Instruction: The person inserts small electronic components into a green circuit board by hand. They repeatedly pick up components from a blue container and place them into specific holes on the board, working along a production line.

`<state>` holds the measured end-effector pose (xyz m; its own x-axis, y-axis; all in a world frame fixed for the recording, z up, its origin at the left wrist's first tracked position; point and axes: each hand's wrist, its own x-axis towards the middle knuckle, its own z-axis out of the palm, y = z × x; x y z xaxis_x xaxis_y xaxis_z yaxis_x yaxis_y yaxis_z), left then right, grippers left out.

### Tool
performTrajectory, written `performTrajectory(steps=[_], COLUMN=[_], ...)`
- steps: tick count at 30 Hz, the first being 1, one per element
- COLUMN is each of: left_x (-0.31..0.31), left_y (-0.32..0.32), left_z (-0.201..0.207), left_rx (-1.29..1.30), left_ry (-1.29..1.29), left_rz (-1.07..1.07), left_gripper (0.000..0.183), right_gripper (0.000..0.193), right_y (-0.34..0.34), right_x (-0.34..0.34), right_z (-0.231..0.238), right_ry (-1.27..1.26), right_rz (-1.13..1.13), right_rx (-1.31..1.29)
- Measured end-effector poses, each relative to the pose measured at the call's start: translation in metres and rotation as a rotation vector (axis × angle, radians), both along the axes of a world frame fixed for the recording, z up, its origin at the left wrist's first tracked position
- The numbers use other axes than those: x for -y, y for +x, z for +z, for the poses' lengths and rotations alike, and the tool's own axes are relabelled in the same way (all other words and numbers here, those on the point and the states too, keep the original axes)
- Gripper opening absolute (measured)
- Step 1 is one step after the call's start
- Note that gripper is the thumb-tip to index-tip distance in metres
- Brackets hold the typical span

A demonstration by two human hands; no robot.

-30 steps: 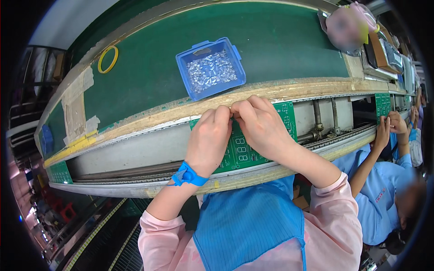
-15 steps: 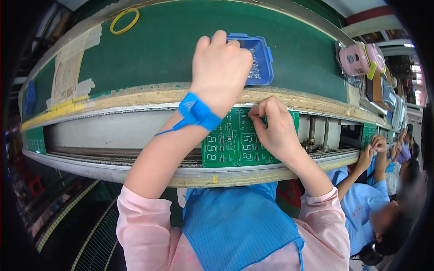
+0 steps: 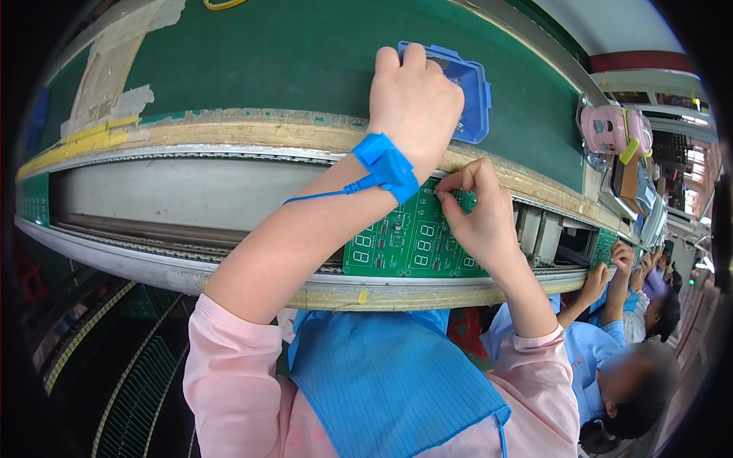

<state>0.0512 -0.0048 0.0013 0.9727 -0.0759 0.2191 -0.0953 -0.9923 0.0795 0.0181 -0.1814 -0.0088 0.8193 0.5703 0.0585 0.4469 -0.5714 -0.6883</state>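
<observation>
My left hand (image 3: 416, 95) reaches palm-down over a blue plastic bin (image 3: 479, 99), its bent fingers dipping inside where their tips are hidden. A blue wrist strap (image 3: 389, 169) with a cord circles that wrist. Small shiny parts show faintly beside the fingers. My right hand (image 3: 486, 217) is above a green circuit board (image 3: 374, 263) printed with digit-display outlines. Thumb and index finger pinch together at the board's far edge; whatever lies between them is too small to make out. My left forearm covers part of the board.
The board rests across a rail track (image 3: 191, 246) edged by a wooden ledge (image 3: 252, 133). Beyond lies a green worktop (image 3: 267, 69). A pink container (image 3: 611, 130) stands at far right. Co-workers sit to my right, one with hands (image 3: 611, 267) near another board (image 3: 603, 248).
The view has shifted, so the bin and both hands appear farther right. My left hand stays in the bin, covering more of the loose parts. My right hand keeps its pinch at the board.
</observation>
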Motion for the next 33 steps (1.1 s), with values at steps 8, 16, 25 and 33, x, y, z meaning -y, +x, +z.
performTrajectory(steps=[8, 16, 25, 33], left_x=[0.003, 0.002, -0.004, -0.025], left_y=[0.002, 0.004, 0.001, -0.011], left_z=[-0.004, 0.006, -0.002, 0.006], left_rx=[0.014, -0.084, 0.050, 0.280], left_ry=[0.007, -0.095, -0.061, -0.215], left_rz=[0.012, 0.034, -0.017, -0.133], left_gripper=[0.008, 0.006, 0.005, 0.003], right_gripper=[0.032, 0.027, 0.012, 0.008], right_y=[0.000, -0.006, 0.026, 0.074], right_x=[-0.005, -0.019, -0.028, -0.057], right_z=[0.010, 0.024, 0.054, 0.039], right_ry=[-0.118, -0.334, -0.277, -0.592], right_rz=[0.035, 0.164, -0.033, 0.142], right_rx=[0.062, 0.313, 0.369, 0.557])
